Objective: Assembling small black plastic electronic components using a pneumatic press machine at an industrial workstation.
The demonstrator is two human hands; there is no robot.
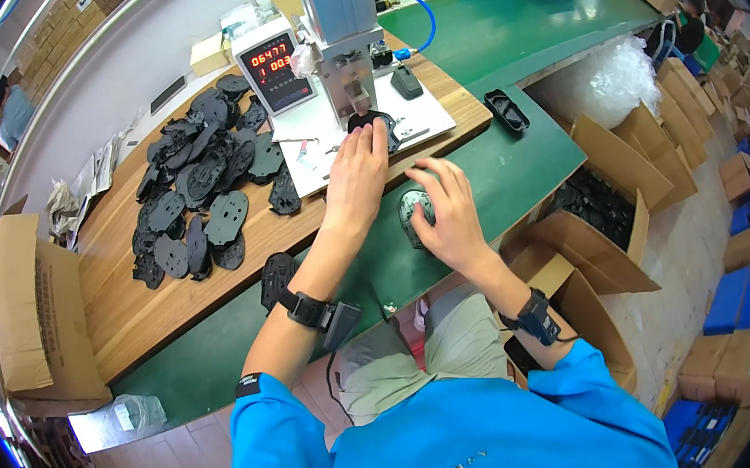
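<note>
The left hand (357,169) is stretched toward twelve o'clock, its fingertips laid at a black part (390,130) beneath the pneumatic press (347,72); whether its grip is closed on that part cannot be made out. At four o'clock from it, the right hand (451,216) is loosely curved, thumb over a dark oval plate (410,221) on the green counter (524,161); whether this is gripped or merely touched is unclear. A pile of black plates (209,160) is spread at nine to ten o'clock from the left hand, on a wooden board (118,295).
</note>
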